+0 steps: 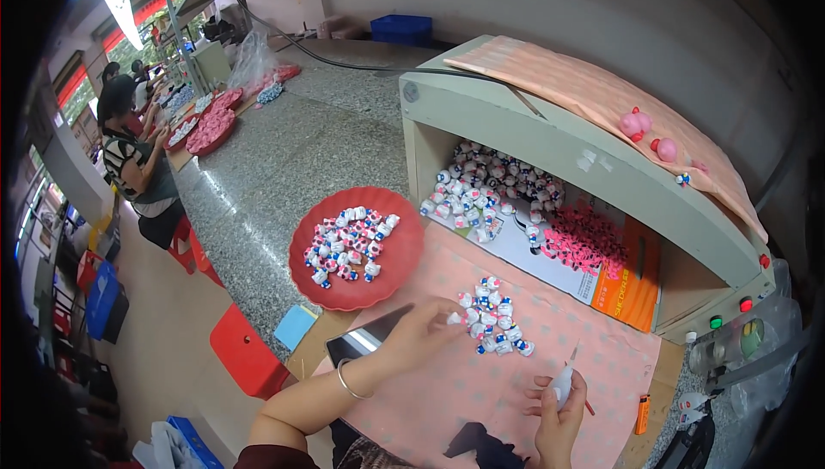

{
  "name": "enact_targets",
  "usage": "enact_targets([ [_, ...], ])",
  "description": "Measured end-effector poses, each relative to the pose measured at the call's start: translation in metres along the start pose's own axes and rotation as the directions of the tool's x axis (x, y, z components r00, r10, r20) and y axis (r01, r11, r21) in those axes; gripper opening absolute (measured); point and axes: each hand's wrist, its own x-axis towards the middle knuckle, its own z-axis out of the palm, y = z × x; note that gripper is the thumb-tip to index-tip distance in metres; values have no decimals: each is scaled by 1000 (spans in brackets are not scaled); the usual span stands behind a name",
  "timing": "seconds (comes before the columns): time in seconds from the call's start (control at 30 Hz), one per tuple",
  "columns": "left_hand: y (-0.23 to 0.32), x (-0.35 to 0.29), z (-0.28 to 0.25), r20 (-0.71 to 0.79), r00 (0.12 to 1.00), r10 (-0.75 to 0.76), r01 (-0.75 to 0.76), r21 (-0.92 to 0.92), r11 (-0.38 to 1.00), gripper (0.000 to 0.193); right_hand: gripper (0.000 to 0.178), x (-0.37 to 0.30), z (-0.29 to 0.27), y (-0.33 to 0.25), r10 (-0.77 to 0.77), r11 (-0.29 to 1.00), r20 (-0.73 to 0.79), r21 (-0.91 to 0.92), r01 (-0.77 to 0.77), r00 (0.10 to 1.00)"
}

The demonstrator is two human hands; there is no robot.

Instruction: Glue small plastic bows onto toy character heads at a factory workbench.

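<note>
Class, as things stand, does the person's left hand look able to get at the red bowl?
Probably yes: the left hand is close to the red bowl, which is uncovered. The phone nearby lies flat, so nothing seems to block the way.

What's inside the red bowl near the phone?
The red bowl holds small white figurines with pink and blue parts. Bare red shows around them; whatever lies beneath them is covered.

Left hand [419, 333] at small white figurines [496, 320]; right hand [559, 413] grips white nozzle bottle [562, 383].

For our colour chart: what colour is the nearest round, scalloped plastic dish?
Red dish, shown best in head view.
</note>
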Motion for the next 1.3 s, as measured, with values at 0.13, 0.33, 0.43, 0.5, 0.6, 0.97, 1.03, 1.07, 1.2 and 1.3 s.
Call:
enact_targets([
  [0.13,15,-20,28,412,893,-181,387,-499,775,24,41,1,3,1,-57,998,0,-17,57,998],
  [0.33,10,-26,67,464,866,-184,477,-659,582,37,28,-1,-19,-13,-54,988,23,147,50,998],
  [0.43,1,-28,63,488,853,-183,513,-721,466,40,27,-5,-23,-16,-21,981,91,196,3,996],
  [0.5,-1,-31,62,487,850,-201,519,-705,484,39,28,-8,-19,-14,-26,977,105,213,3,994],
  [0.6,2,-34,63,452,866,-214,496,-724,480,38,27,-10,-13,-7,-94,976,47,204,83,994],
  [0.97,12,-31,61,406,862,-304,505,-731,459,37,22,-5,-16,17,-506,828,82,-235,510,859],
  [1.03,12,-31,61,406,867,-289,497,-745,445,37,22,-5,-15,18,-502,831,83,-230,507,861],
  [1.07,12,-31,61,407,867,-289,498,-744,445,37,22,-4,-15,18,-500,833,82,-228,505,862],
  [1.2,12,-31,60,409,860,-304,508,-731,456,37,21,-3,-15,14,-503,820,101,-261,510,859],
  [1.3,12,-31,60,410,861,-299,507,-727,463,37,19,-5,-14,11,-505,800,131,-299,520,853],
])
